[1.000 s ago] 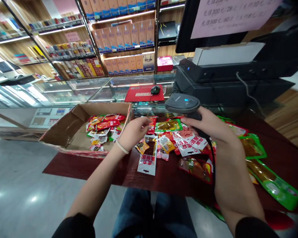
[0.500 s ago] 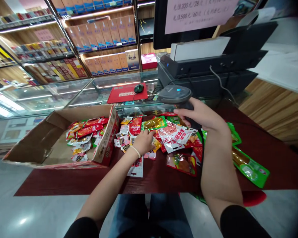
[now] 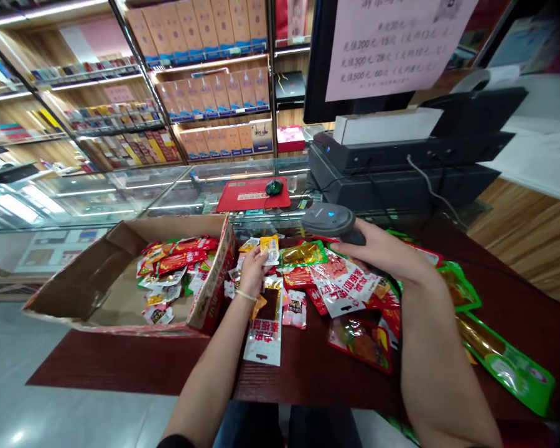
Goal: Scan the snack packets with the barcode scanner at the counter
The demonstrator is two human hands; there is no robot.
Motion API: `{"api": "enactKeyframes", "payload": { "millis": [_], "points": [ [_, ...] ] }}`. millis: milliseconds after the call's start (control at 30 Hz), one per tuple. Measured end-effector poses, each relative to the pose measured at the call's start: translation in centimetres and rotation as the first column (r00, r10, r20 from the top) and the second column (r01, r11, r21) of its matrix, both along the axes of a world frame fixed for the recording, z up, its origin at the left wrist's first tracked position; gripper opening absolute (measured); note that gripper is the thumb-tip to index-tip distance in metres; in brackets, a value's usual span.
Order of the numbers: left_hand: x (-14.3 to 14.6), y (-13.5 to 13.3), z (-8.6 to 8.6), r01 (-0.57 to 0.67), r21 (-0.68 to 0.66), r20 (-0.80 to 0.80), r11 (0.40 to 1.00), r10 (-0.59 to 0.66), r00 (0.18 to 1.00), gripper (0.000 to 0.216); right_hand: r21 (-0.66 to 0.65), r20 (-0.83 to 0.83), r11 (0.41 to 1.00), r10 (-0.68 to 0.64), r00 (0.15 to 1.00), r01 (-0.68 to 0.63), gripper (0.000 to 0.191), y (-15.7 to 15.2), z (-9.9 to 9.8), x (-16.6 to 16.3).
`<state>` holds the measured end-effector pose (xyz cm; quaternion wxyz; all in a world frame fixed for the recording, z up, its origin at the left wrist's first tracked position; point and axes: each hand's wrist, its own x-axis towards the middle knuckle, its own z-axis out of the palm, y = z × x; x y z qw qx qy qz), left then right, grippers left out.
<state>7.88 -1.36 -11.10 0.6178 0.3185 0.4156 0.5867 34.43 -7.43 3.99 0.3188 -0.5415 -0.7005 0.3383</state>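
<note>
My left hand (image 3: 252, 271) pinches a small yellow and white snack packet (image 3: 269, 247) and holds it up in front of the scanner head. My right hand (image 3: 383, 252) grips the handle of a grey barcode scanner (image 3: 327, 219) with a blue light, aimed left toward the packet. Below both hands, several snack packets (image 3: 340, 283) in red, white and green lie scattered on the dark red table (image 3: 140, 364). A long white and red packet (image 3: 266, 326) lies near the front edge.
An open cardboard box (image 3: 98, 280) with several packets inside stands at the left of the table. Behind are a glass counter with a red mouse pad (image 3: 253, 195) and mouse, a black till unit (image 3: 401, 162) with a paper notice, and shelves of boxed goods.
My left hand has lifted a small yellow packet from the pile and raised it to the scanner. The right hand keeps hold of the scanner; the view has shifted slightly.
</note>
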Motion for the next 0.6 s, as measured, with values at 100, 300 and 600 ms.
{"api": "enactKeyframes", "payload": {
  "millis": [100, 300, 600],
  "points": [
    [-0.2, -0.2, -0.5, -0.077, 0.015, 0.04, 0.997, 0.077, 0.996, 0.045, 0.063, 0.096, 0.997, 0.045, 0.994, -0.051, 0.051, 0.5, -0.4, -0.4],
    [-0.2, -0.4, -0.8, -0.171, 0.046, 0.011, 0.984, 0.171, 0.985, 0.049, -0.059, 0.253, 0.99, 0.142, 0.957, -0.131, 0.063, 0.7, -0.6, -1.3],
    [-0.1, -0.4, 0.0, -0.181, 0.137, -0.041, 0.974, 0.188, 0.981, 0.043, -0.115, 0.293, 0.976, 0.212, 0.932, -0.185, 0.053, 0.3, 0.2, -2.5]
  ]
}}
